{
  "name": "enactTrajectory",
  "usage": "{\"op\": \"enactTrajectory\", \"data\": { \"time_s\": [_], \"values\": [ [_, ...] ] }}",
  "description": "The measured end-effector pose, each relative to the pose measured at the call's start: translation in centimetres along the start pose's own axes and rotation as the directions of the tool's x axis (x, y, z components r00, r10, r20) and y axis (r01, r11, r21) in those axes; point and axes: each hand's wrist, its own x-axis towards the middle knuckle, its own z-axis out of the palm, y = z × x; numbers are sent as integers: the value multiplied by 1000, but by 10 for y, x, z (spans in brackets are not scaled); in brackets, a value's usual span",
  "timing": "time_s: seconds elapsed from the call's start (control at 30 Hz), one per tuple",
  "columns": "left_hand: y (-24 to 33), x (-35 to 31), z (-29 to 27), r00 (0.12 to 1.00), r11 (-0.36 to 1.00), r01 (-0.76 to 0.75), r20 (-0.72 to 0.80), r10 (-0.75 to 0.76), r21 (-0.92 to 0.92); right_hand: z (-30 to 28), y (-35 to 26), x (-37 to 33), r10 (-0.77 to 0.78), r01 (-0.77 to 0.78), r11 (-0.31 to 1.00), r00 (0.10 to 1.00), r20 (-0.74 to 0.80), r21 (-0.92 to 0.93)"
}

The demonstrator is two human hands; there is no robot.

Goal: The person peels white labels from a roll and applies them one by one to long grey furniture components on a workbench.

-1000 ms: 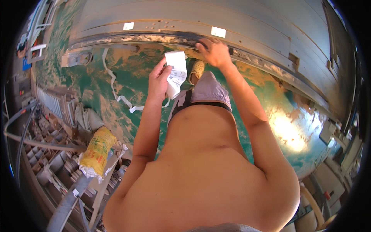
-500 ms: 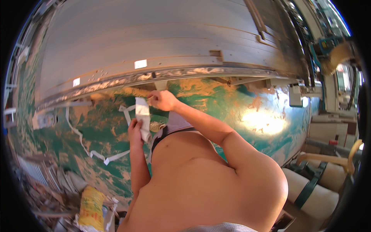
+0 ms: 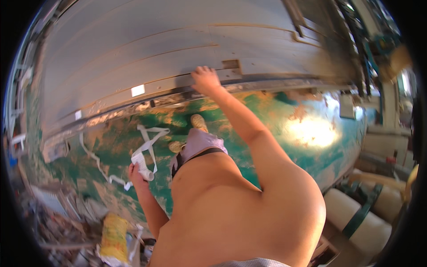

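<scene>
My left hand (image 3: 137, 173), low beside my left hip, is closed round a roll of white labels (image 3: 145, 171). A loose white backing strip (image 3: 152, 147) loops up from the roll. My right hand (image 3: 206, 81) reaches forward over the near edge of a large grey panel (image 3: 178, 38). Its fingers are apart and rest on the panel's edge area, just left of a small rectangular cutout (image 3: 231, 64). Anything under the palm is hidden. To the left, a white label (image 3: 138, 90) and a second white label (image 3: 78, 115) sit along the same edge.
A dusty metal rail (image 3: 120, 114) runs below the panel's near edge. Another pale strip (image 3: 94, 158) trails over the green floor (image 3: 249, 151). A yellow sack (image 3: 114, 238) stands among scraps at lower left. White cylinders (image 3: 356, 211) with a green strap lie at lower right.
My right hand has left the label roll and moved forward and right onto the panel's edge. My left hand has dropped down and left with the roll. The view has shifted slightly.
</scene>
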Motion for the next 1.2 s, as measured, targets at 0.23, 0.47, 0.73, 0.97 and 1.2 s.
{"op": "enactTrajectory", "data": {
  "time_s": [0.23,0.47,0.73,0.97,1.2],
  "values": [
    [6,-61,24,992,996,-1,-126,-10,-92,3,18,17,-161,159,985,987,-26,-62],
    [-39,-90,-28,915,993,5,-400,-53,-119,-7,25,26,-288,315,891,949,-130,327],
    [-113,-134,-117,695,977,94,-690,-202,-192,-2,-16,47,-401,450,857,888,-224,251],
    [-211,-111,-187,539,955,243,-795,-278,-169,0,-107,104,-345,385,889,919,-190,249],
    [-205,-68,-242,521,920,192,-759,-391,-342,-18,-163,139,-384,408,883,912,-145,230]
  ]
}}
